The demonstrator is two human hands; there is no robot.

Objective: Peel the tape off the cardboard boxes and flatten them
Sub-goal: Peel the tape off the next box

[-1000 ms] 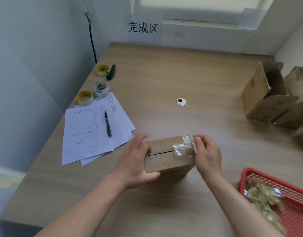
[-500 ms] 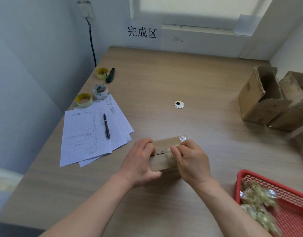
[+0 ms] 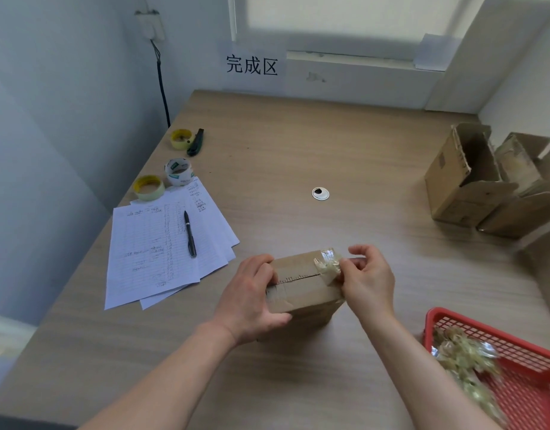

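A small cardboard box (image 3: 301, 290) stands on the wooden table (image 3: 329, 144) in front of me, its top seam showing. My left hand (image 3: 252, 296) grips the box's left end, thumb on the near side and fingers over the top. My right hand (image 3: 368, 280) pinches a crumpled strip of clear tape (image 3: 328, 265) at the box's right top edge. The strip is partly lifted off the cardboard and still hangs on at the right end.
Open cardboard boxes (image 3: 465, 178) stand at the right edge. A red basket (image 3: 453, 324) with crumpled tape sits near right. At the left lie paper sheets (image 3: 155, 252) with a pen (image 3: 190, 232), tape rolls (image 3: 178, 171) and a utility knife (image 3: 195, 142). A white grommet (image 3: 320, 193) marks the table's middle.
My right hand went from the box's right end to the middle of the top, then back right, pulling the tape strip along. My left hand keeps its grip.
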